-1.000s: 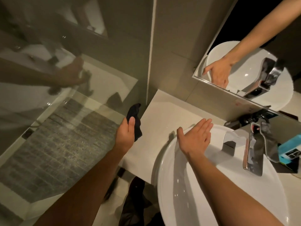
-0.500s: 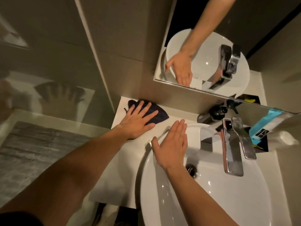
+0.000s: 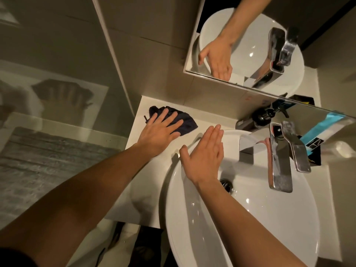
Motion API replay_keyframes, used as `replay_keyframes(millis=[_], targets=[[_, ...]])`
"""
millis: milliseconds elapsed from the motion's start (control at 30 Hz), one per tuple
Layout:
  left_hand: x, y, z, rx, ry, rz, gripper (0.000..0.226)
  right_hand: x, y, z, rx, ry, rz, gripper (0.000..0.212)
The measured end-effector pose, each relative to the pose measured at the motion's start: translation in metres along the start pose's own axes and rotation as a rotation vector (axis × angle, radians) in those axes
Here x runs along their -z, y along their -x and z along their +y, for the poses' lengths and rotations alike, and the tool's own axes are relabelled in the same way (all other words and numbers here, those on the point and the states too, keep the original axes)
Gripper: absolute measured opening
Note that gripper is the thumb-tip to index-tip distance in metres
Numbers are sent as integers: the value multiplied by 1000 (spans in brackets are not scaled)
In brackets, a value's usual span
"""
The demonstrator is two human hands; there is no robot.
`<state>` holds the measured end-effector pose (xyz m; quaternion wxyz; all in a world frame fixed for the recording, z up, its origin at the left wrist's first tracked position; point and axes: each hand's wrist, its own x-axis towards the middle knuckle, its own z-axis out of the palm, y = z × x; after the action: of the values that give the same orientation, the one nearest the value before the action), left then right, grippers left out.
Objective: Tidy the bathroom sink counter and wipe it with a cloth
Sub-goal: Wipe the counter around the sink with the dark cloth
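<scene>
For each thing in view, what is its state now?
dark cloth: crumpled, flat on counter under left hand
left hand: open, pressing cloth
right hand: open, flat on sink rim
faucet: no water visible
drain: open
pump bottle: upright behind sink

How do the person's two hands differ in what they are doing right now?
The left hand lies flat with fingers spread, pressing a dark cloth onto the white counter; the right hand has its fingers held together and touches no cloth. The left hand is on the counter beside the basin; the right hand rests at the rim of the white sink. Both are open, palms down.
</scene>
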<state>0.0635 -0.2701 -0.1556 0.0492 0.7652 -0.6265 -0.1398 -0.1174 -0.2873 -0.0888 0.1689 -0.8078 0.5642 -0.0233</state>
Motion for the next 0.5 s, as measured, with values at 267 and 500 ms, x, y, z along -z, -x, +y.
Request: replay_keyframes(millis=[267,500], targets=[[-21,86,3,-24,78,185,47,-1,-1,2,6,8,1,100],[-37,155,23,57,92,167,46,0,0,1,2,0,5,102]])
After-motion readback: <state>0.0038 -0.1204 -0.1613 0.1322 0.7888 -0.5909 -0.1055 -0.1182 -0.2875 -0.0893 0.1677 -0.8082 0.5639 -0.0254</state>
